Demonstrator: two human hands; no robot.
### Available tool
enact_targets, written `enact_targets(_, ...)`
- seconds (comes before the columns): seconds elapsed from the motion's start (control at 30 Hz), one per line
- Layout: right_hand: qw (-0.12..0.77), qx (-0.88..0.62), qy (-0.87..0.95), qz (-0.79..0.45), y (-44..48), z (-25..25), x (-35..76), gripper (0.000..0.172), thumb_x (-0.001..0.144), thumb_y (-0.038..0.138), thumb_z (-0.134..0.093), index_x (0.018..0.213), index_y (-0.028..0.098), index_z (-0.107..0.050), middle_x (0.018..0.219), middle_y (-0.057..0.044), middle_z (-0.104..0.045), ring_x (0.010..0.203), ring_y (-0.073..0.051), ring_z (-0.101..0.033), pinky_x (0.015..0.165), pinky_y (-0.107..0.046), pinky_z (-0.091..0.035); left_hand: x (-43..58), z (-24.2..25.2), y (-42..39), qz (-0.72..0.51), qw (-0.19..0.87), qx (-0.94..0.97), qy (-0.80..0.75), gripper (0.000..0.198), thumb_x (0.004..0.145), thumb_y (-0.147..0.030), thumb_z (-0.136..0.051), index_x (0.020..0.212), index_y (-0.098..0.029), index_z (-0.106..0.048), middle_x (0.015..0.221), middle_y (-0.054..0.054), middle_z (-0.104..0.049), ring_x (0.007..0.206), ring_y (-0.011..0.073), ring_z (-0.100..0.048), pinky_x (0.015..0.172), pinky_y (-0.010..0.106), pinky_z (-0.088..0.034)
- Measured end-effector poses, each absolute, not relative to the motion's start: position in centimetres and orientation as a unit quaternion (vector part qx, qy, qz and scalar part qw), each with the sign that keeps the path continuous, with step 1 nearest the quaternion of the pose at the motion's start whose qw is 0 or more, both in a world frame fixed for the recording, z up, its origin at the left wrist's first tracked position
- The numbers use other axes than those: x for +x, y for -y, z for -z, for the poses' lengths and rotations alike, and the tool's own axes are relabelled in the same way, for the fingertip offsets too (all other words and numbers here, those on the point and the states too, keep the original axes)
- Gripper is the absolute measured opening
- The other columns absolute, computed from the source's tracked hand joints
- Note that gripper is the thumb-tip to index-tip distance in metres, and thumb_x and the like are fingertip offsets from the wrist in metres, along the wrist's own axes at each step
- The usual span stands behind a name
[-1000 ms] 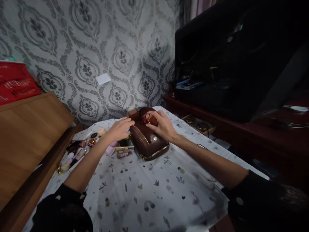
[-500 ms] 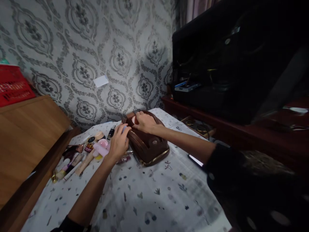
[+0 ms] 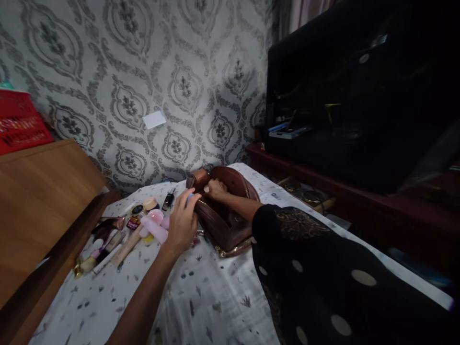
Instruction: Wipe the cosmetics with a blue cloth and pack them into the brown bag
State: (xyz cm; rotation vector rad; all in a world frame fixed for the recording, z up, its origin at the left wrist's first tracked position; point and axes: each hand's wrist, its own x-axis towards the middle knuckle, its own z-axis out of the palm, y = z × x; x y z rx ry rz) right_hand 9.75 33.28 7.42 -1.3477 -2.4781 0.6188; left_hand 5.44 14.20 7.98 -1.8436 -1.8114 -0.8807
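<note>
Through the head camera, the only view I have, the brown bag (image 3: 224, 223) lies on the patterned cloth (image 3: 201, 297) near the wallpapered wall, its mouth open towards the top. My right hand (image 3: 216, 188) now sits down inside that opening, curled into a fist. A second ago it was above the bag pinching a small red item. That item no longer shows, and I cannot tell whether the fist still holds it. The dotted sleeve (image 3: 323, 278) has swung in and fills the lower right. My left hand (image 3: 183, 223) has slid up to the bag's near edge, with its fingers bent against it. I cannot tell whether it grips the rim or only rests there. Just left of it lie the scattered cosmetics (image 3: 153, 225), beside the wooden board (image 3: 43, 201).
</note>
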Motion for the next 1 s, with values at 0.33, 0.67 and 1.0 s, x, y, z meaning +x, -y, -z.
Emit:
enact_targets(0.33,0.111,-0.455,0.849,-0.245,-34.1,-6.5,9.6,0.039,0.092,0.036,-0.066,0.124,0.015,-0.06,0.125,-0.01,-0.061,0.111,-0.026,-0.063,0.09,-0.041,-0.055,5.6,-7.9,-14.4,0.323,0.202,-0.658,0.65,0.054,0.078,0.004,-0.04,0.126,-0.02,-0.052,0.143,0.012,-0.049,0.137,0.0244,-0.043,0.116,0.048,-0.038)
enact_targets(0.67,0.151,-0.467,0.832,-0.259,-33.2,-6.3,9.8,0.042,0.092,0.038,-0.066,0.125,0.014,-0.059,0.126,-0.013,-0.061,0.112,-0.025,-0.063,0.091,-0.041,-0.054,5.8,-8.1,-14.4,0.322,0.191,-0.656,0.655,0.056,0.078,0.003,-0.04,0.127,-0.022,-0.05,0.143,0.011,-0.048,0.138,0.0244,-0.041,0.117,0.048,-0.036)
enact_targets(1.0,0.168,-0.468,0.829,-0.255,-32.0,-6.0,10.0,0.066,0.082,0.041,-0.075,0.134,0.009,-0.049,0.134,-0.024,-0.057,0.124,-0.029,-0.058,0.095,-0.035,-0.049,6.0,-8.1,-14.5,0.32,0.189,-0.653,0.66,0.055,0.077,0.003,-0.041,0.127,-0.02,-0.051,0.143,0.011,-0.048,0.138,0.0243,-0.041,0.117,0.047,-0.036)
